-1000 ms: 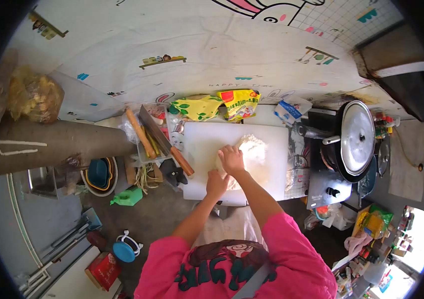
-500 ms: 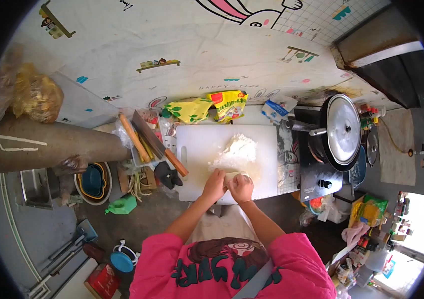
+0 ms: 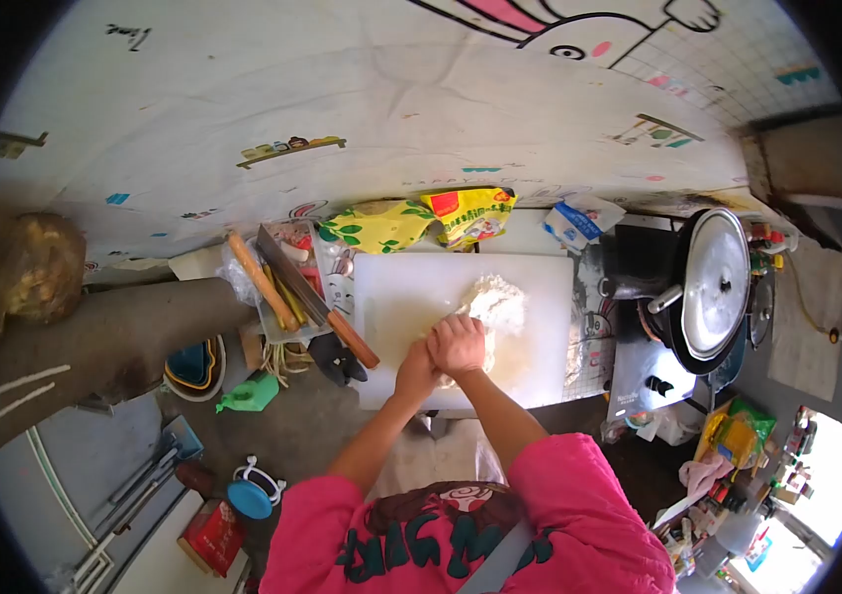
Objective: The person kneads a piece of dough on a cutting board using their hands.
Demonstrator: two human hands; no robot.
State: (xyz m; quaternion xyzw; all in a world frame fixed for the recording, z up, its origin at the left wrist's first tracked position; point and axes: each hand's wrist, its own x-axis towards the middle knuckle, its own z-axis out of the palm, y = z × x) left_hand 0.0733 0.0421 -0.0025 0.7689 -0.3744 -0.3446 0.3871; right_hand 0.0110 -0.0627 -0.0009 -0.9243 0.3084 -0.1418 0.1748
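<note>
A white cutting board lies in front of me with a heap of white flour on it. Just below the heap, my right hand bends its fingers over a lump of pale dough, most of which the hands cover. My left hand is pressed against the right one, closed, its fingertips hidden underneath. Both hands bear down on the board left of the flour's lower end.
A cleaver and a rolling pin rest across a container left of the board. Yellow bags stand behind it. On the right, a lidded pan sits on a cooktop.
My hands have moved from the board's lower edge up and closer to the flour, and now press together over the dough. The camera view has shifted slightly.
</note>
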